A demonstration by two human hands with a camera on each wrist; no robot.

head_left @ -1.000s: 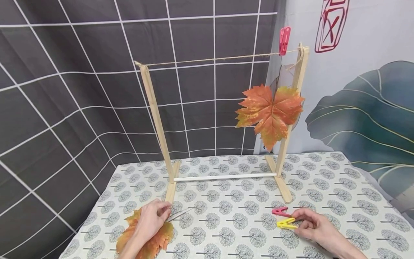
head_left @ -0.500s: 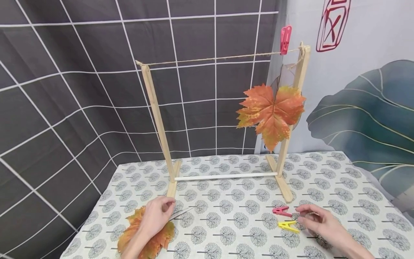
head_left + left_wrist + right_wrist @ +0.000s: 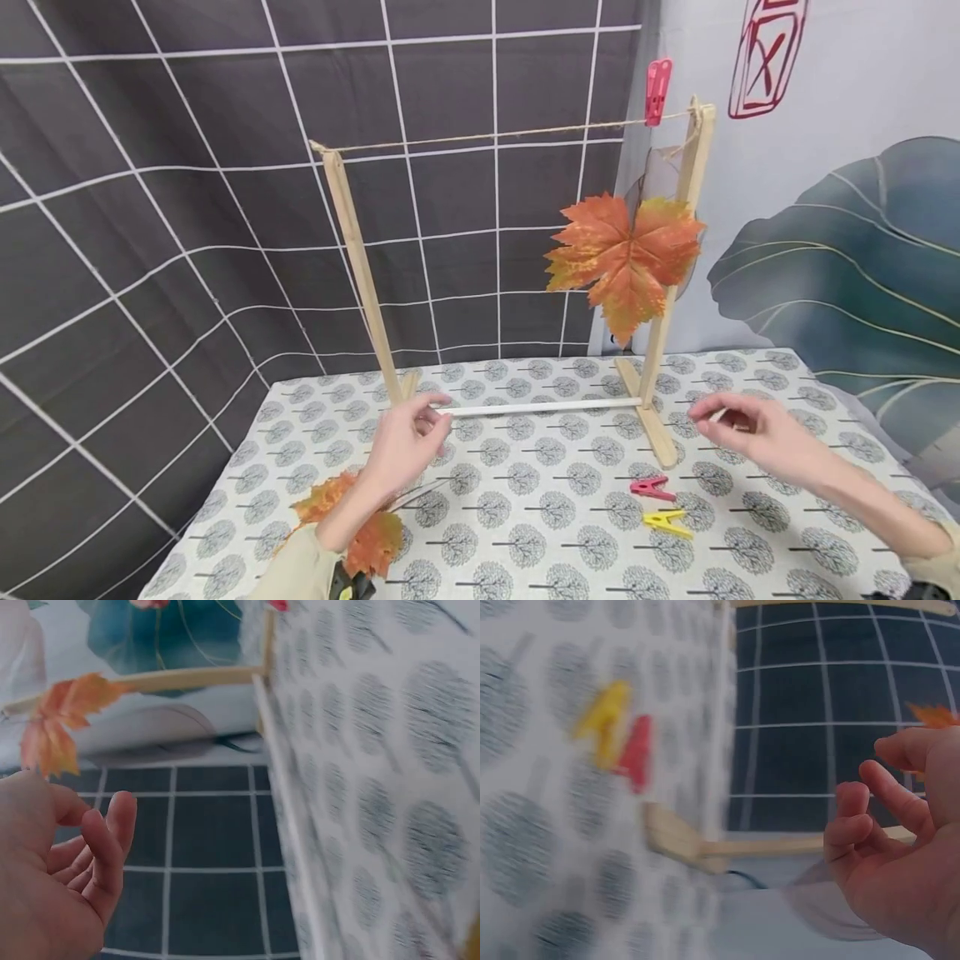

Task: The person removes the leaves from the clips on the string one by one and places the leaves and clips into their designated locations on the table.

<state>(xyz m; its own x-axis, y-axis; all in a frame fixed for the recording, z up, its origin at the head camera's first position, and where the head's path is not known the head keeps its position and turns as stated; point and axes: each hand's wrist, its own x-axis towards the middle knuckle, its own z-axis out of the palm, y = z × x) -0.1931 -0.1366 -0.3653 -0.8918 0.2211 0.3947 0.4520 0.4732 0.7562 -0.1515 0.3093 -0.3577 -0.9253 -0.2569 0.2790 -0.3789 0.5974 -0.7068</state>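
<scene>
Both hands hover above the table and hold nothing. My left hand (image 3: 435, 422) (image 3: 97, 847) has loosely curled fingers and sits in front of the wooden frame's left post (image 3: 358, 267). An orange leaf (image 3: 352, 523) lies on the table under my left forearm. My right hand (image 3: 712, 412) (image 3: 870, 802), fingers relaxed, floats beside the frame's right foot (image 3: 660, 433). A red peg (image 3: 651, 487) (image 3: 635, 750) and a yellow peg (image 3: 666, 522) (image 3: 604, 720) lie on the cloth below it. A second orange leaf (image 3: 626, 258) (image 3: 60, 727) hangs from the string (image 3: 487, 135), held by another red peg (image 3: 658, 92).
The frame stands on a table with a tree-print cloth (image 3: 540, 533); a white dowel (image 3: 540, 408) joins its feet. A dark gridded backdrop (image 3: 187, 208) is behind and to the left, and a pale wall with a leaf painting (image 3: 840, 250) is to the right.
My left hand let go of the leaf on the table and rose toward the frame. My right hand released the yellow peg and lifted up and back.
</scene>
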